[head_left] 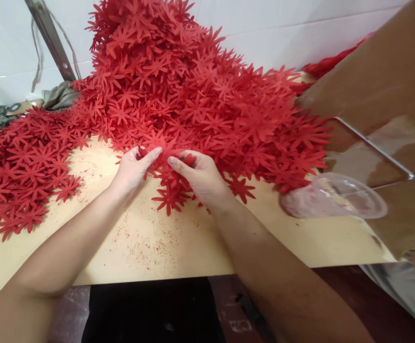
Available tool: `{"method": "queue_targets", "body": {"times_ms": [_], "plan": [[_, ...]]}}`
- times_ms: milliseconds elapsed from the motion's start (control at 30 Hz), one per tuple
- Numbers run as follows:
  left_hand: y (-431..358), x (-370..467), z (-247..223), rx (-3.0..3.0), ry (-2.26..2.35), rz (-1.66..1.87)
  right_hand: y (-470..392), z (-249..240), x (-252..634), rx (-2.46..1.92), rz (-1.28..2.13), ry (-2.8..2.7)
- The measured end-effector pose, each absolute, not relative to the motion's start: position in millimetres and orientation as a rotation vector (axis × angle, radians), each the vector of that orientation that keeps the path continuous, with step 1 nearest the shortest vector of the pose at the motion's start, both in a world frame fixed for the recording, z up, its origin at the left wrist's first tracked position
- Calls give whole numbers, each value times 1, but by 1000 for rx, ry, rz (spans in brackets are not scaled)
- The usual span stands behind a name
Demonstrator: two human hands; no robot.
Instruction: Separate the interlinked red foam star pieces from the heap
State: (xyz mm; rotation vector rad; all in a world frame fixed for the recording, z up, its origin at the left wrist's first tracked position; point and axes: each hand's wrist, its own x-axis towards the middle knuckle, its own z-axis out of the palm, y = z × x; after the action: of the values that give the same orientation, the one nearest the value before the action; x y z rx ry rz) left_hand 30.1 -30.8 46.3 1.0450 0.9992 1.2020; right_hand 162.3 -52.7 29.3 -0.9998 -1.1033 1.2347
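A tall heap of red flower-shaped pieces (200, 100) with narrow petals fills the middle of the table. At its front edge my left hand (134, 166) pinches a red flower piece (161, 143) between thumb and fingers. Close beside it on the right, my right hand (198, 174) is closed on red petals, its thumb pointing at the left one. The pieces overlap there, so I cannot tell whether both hands hold the same one. Just below the hands, a loose red flower (170, 197) lies on the table.
A second spread of red flowers (22, 162) covers the table's left side. At the right stand a clear plastic tub (350, 195) and a large brown cardboard box (382, 95). Red crumbs dot the pale tabletop (150, 247). A metal bar (52, 38) rises at the back left.
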Motion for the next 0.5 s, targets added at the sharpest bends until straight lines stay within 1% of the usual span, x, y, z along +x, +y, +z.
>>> {"method": "queue_targets", "body": {"times_ms": [133,267,500], "plan": [[-32,30,45,1112,1012,1197,-51,32,163,-963,1286,-1065],[-32,31,43,1121,993,1207,-51,31,165,-1045,1277,-1045],[-34,31,41,1148,925,1145,-48,25,164,-1060,1098,-907]]}}
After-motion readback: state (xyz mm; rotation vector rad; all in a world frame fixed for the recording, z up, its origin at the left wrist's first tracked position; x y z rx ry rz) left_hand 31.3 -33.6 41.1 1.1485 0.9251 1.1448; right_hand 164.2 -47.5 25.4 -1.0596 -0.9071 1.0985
